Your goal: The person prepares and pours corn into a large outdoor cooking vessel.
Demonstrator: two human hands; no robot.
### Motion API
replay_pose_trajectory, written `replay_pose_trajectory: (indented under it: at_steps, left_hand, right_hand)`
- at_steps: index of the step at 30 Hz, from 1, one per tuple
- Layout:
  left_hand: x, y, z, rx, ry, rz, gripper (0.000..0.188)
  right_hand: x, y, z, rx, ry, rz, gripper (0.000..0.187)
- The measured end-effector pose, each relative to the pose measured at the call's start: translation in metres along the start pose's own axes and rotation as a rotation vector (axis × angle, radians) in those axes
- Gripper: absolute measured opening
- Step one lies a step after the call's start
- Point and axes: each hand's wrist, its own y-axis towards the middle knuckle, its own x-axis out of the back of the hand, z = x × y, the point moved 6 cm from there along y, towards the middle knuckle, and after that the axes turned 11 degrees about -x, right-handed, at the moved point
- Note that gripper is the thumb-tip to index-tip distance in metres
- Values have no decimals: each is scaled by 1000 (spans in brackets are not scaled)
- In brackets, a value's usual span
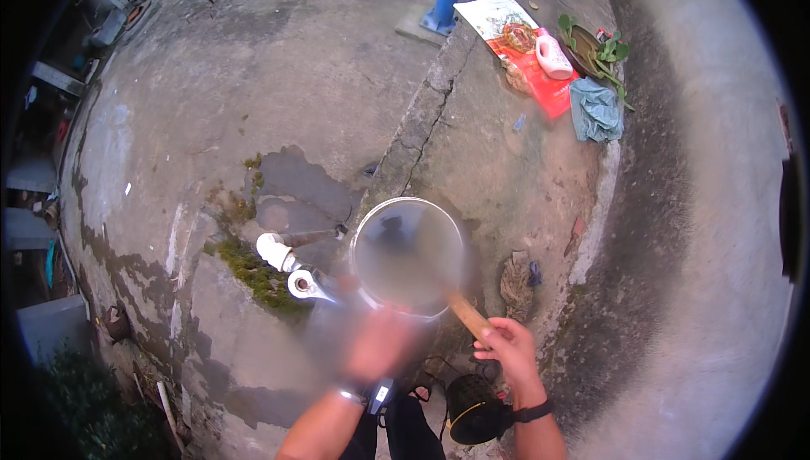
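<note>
A round, pale-rimmed pot or bucket (pixel 359 245) with murky grey liquid stands in front of me; a blurred patch covers its lower middle. My right hand (pixel 508 343) is closed around a wooden handle (pixel 469 318), which slants up and left to the rim. What the handle ends in is lost in the blur. At the near rim is my left hand (pixel 384 343), its fingers smeared, so whether it grips the rim cannot be told. Left of the vessel, a tap (pixel 302 284) joins a white pipe elbow (pixel 274 251).
Below my right hand sits a black basket-like container (pixel 472 405). A cracked concrete ledge (pixel 422 110) runs away from me, bearing a red and white sack (pixel 553 99), a pink jug (pixel 553 56) and a blue-grey cloth (pixel 596 110). Moss (pixel 253 276) grows by the tap; a wall (pixel 700 207) rises right.
</note>
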Motion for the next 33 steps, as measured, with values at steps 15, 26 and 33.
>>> replay_pose_trajectory:
  at_steps: [15, 26, 33]
  left_hand:
    - [28, 0, 14, -67, 159, 222, 11]
    - [46, 0, 36, -99, 313, 217, 14]
    - [67, 2, 44, -78, 325, 108, 13]
  right_hand:
    - [-4, -29, 13, -294, -563, 214, 19]
    - [57, -82, -19, -193, -378, 170, 40]
    - [93, -94, -50, -142, -362, 182, 45]
